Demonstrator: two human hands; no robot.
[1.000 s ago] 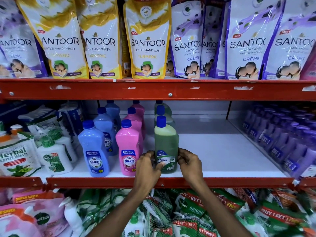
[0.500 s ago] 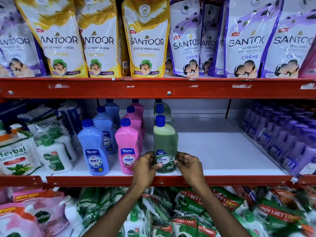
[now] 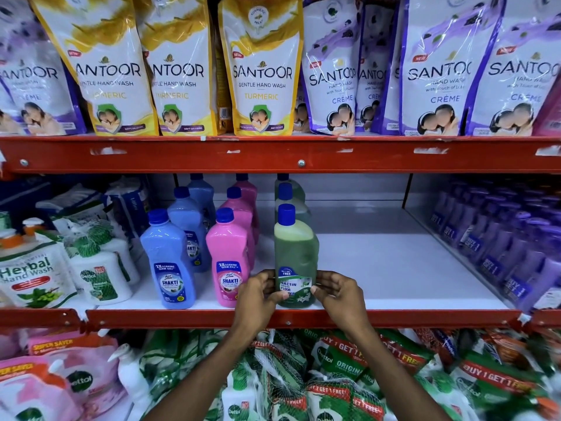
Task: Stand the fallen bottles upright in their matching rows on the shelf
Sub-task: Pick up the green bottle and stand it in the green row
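Observation:
A green bottle (image 3: 295, 247) with a blue cap stands upright at the front of the white middle shelf (image 3: 394, 268), leading a row of green bottles (image 3: 290, 196). My left hand (image 3: 258, 296) grips its lower left side and my right hand (image 3: 340, 293) its lower right side, fingers on the label. To its left stand a row of pink bottles (image 3: 228, 259) and a row of blue bottles (image 3: 168, 259), all upright. No fallen bottle shows in this view.
Purple bottles (image 3: 501, 247) fill the right end of the shelf behind a divider. White handwash bottles and pouches (image 3: 94, 268) crowd the left. Pouches hang on the upper shelf (image 3: 261, 71). A red shelf edge (image 3: 182, 319) runs below, with netted packs (image 3: 334, 375) underneath.
Both hands stay on the green bottle's base; the fingers have shifted slightly on the label. The bottle stays upright at the front of its row.

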